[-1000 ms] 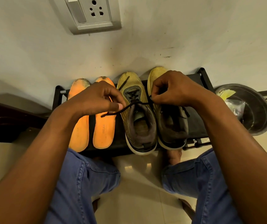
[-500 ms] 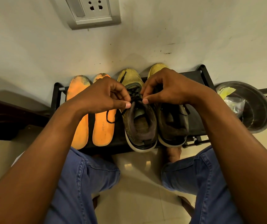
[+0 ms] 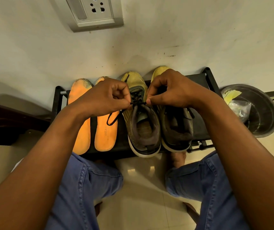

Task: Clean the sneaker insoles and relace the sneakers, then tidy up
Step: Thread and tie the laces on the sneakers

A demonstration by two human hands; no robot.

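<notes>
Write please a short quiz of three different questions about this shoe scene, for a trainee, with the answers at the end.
1. True or false: the two orange insoles are inside the sneakers.
2. Which sneaker is being laced? A) the left sneaker next to the insoles B) the right sneaker next to the metal basin C) neither
3. Fill in: the left hand and the right hand each pinch the black ____.

Key
1. False: they lie flat on the black rack, left of the sneakers.
2. A.
3. Lace; a loose end hangs down over one insole.
</notes>
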